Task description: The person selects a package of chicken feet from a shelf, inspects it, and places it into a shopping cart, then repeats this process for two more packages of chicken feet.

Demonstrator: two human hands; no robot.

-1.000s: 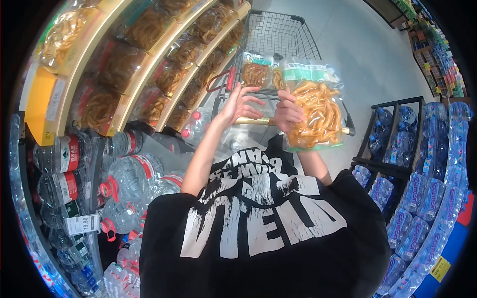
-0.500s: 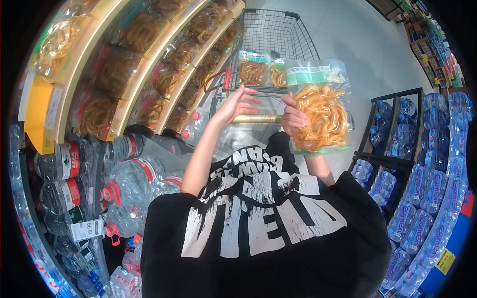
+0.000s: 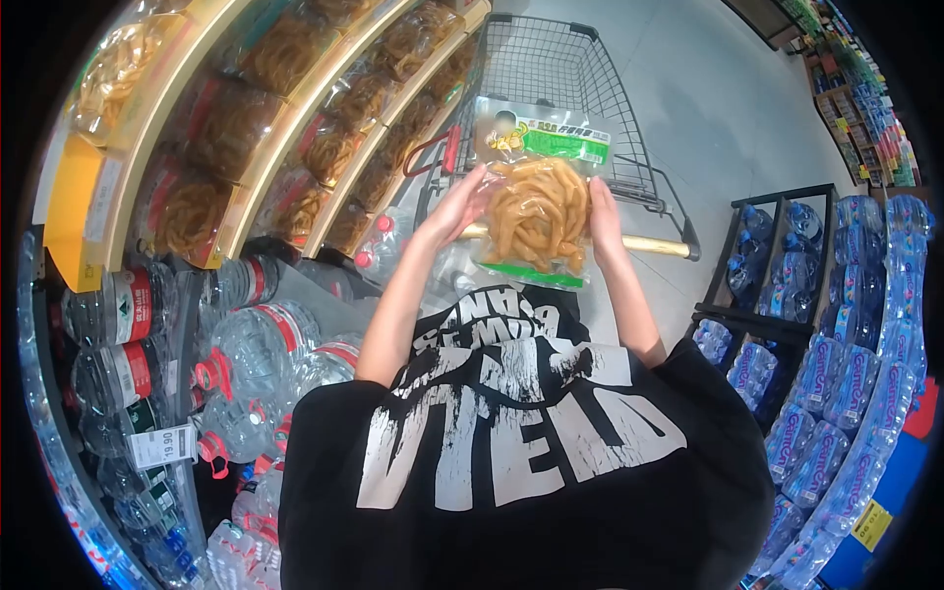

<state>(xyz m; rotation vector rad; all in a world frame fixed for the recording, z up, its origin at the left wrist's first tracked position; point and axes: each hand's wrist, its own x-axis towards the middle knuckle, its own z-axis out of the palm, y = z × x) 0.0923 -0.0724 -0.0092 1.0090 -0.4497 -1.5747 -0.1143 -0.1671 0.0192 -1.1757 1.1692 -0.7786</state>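
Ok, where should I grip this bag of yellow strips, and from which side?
Probably its two side edges, from left and right, as the left hand and right hand do: the bag is upright, bulging in the middle, flatter at the edges.

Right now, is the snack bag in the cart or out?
Out: left hand and right hand hold the snack bag up by the cart handle.
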